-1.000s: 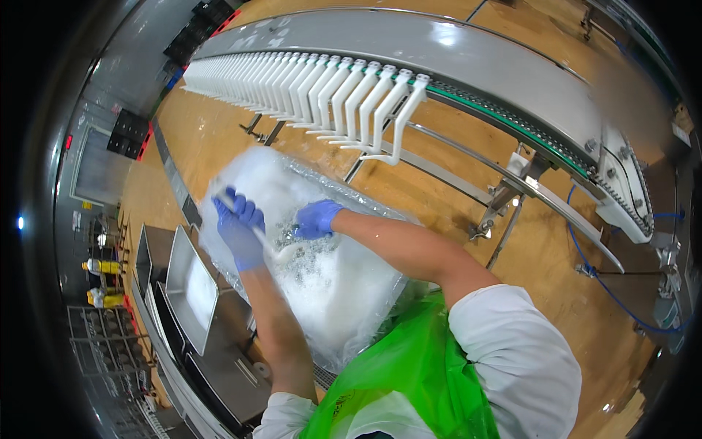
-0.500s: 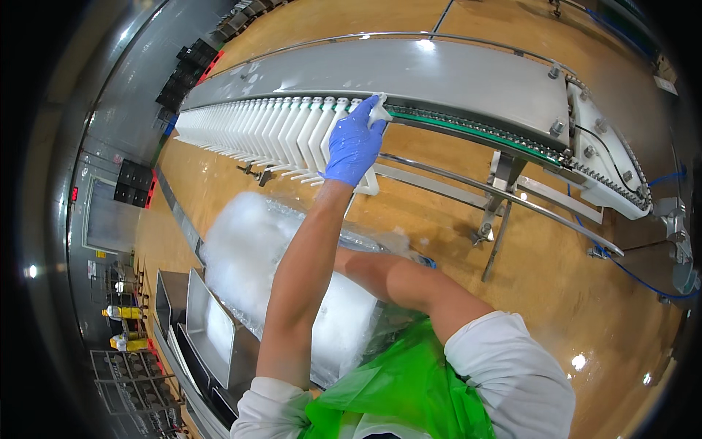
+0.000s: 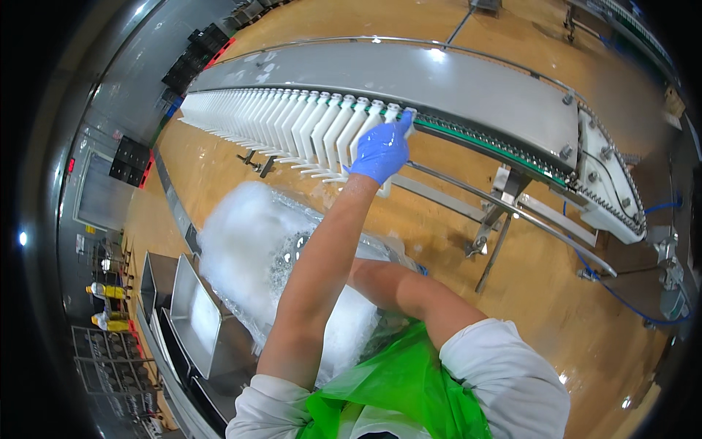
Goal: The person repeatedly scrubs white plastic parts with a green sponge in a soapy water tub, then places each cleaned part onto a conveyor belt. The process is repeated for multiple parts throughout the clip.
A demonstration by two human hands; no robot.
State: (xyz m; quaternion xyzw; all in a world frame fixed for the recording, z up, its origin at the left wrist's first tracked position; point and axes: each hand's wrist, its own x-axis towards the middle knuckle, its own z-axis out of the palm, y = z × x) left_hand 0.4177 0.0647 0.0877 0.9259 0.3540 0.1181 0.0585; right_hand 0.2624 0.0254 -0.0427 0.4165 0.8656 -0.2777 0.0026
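My left hand (image 3: 382, 151), in a blue glove, is closed around the upper end of a white bent plastic bracket (image 3: 385, 189), the last of a row. The bracket's lower end shows below my glove. Several matching white brackets (image 3: 300, 135) hang side by side along the conveyor's chain (image 3: 482, 140), to the left of my hand. My right forearm (image 3: 398, 284) reaches left, passing behind my left forearm toward a plastic-lined tub of white foam (image 3: 248, 223). The right hand itself is hidden there.
The steel conveyor (image 3: 482, 80) stretches across the far side, its white end plate (image 3: 607, 161) at the right. Metal bins (image 3: 197, 314) stand at the lower left. A blue hose (image 3: 629, 304) lies at the right. Two people in yellow (image 3: 110, 307) are far left.
My left hand has shifted right in the picture, still at the end bracket. The view has shifted slightly. More of the foam and its bubbles shows beside my left forearm.
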